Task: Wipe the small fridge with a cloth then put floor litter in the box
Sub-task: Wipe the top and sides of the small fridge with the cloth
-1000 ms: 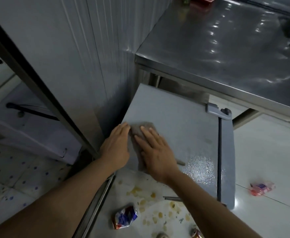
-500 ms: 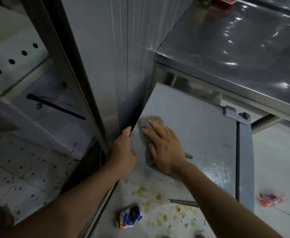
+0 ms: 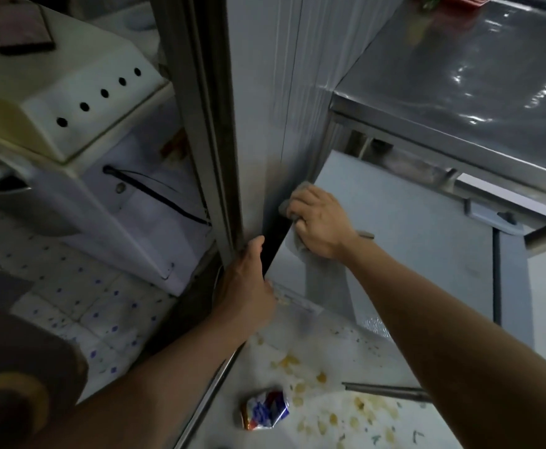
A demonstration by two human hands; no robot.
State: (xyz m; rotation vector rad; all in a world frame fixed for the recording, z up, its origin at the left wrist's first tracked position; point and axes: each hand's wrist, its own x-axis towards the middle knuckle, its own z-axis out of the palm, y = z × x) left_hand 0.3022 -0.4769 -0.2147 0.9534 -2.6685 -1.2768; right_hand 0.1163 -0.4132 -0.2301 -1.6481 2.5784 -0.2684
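The small grey fridge [image 3: 420, 254] stands under a steel table, its flat top facing me. My right hand [image 3: 320, 222] presses a grey cloth [image 3: 301, 251] against the top's left edge, fingers curled over the cloth. My left hand [image 3: 249, 283] grips the fridge's near left corner, beside the dark gap between fridge and wall panel. On the floor below lies a crumpled red, white and blue wrapper [image 3: 265, 409]. No box is in view.
A steel table [image 3: 459, 92] overhangs the fridge at the right. A ribbed grey wall panel [image 3: 265, 92] with a metal frame rises on the left of the fridge. A white appliance [image 3: 80, 124] stands at the left. Yellowish scraps [image 3: 323, 400] litter the floor.
My right hand has slid the cloth from the top's near middle to its left edge and curled over it. My left hand dropped to the near left corner. The view shifted left.
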